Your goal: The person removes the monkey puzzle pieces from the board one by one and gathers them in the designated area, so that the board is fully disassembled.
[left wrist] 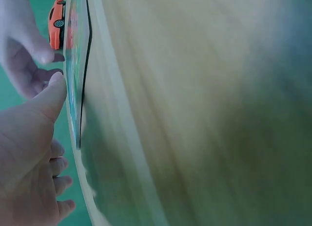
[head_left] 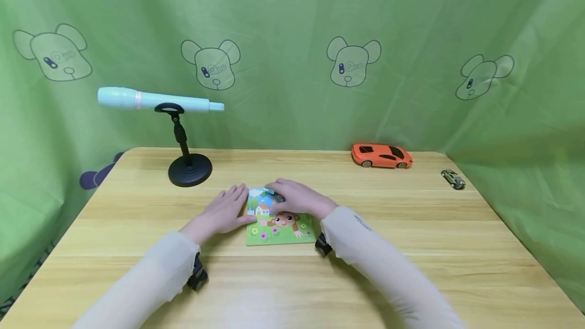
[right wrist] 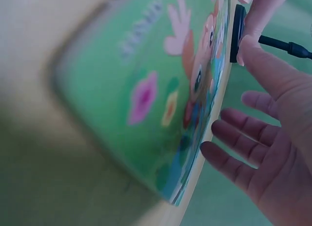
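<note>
A flat square picture board (head_left: 274, 235), printed with a monkey, a small house and flowers, lies on the table before me. At its left edge rests my left hand (head_left: 227, 210), fingers stretched forward and thumb reaching over the board's surface. My right hand (head_left: 301, 199) comes across the upper right of the board and covers that corner. In the right wrist view, the right hand's fingers (right wrist: 234, 168) are spread and slightly bent beside the board's far edge, with the thumb apart from them. The left wrist view shows the left thumb (left wrist: 54, 94) at the board's edge.
A light blue microphone (head_left: 183, 103) sits on a black stand (head_left: 190, 170) at the back left of the table (head_left: 274, 288). An orange toy car (head_left: 381, 156) stands at the back right, with a small patterned car (head_left: 453, 179) near the right edge. A green curtain (head_left: 283, 24) hangs behind.
</note>
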{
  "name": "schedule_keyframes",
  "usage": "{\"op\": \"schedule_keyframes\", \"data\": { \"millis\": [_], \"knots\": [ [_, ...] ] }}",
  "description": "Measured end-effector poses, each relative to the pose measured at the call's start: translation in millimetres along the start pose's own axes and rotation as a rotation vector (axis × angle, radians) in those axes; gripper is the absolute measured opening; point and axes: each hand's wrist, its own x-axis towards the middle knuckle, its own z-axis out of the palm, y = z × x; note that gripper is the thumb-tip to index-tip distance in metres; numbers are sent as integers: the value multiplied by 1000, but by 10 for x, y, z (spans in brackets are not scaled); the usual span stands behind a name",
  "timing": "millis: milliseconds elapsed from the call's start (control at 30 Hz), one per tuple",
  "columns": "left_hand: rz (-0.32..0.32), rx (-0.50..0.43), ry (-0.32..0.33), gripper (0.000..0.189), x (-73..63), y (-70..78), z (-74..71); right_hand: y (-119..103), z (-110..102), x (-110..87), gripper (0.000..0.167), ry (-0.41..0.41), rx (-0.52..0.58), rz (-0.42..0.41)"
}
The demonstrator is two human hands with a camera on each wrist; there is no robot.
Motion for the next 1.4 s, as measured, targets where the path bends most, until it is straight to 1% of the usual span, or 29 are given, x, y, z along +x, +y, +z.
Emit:
{"op": "schedule_keyframes", "data": {
  "millis": [200,400,633,833,1167,1267,1400],
  "knots": [
    [-2,20,-51,77,33,21,-12,-38,37,216,57,-32,-22,-3],
    [7,32,-74,77,40,36,-16,-59,55,322,52,-71,-48,4],
    [-1,35,-102,78,49,44,1,-72,57,356,50,-117,-124,-13],
    [1,35,-119,77,50,72,-41,-89,43,367,50,-135,-140,1],
    [-5,36,-138,78,56,67,-66,-149,7,397,45,-154,-154,-5],
    [-6,33,-141,79,61,70,-66,-148,7,407,45,-160,-146,10],
    [1,38,-137,79,65,63,-64,-148,6,412,45,-161,-107,45]
  ]
}}
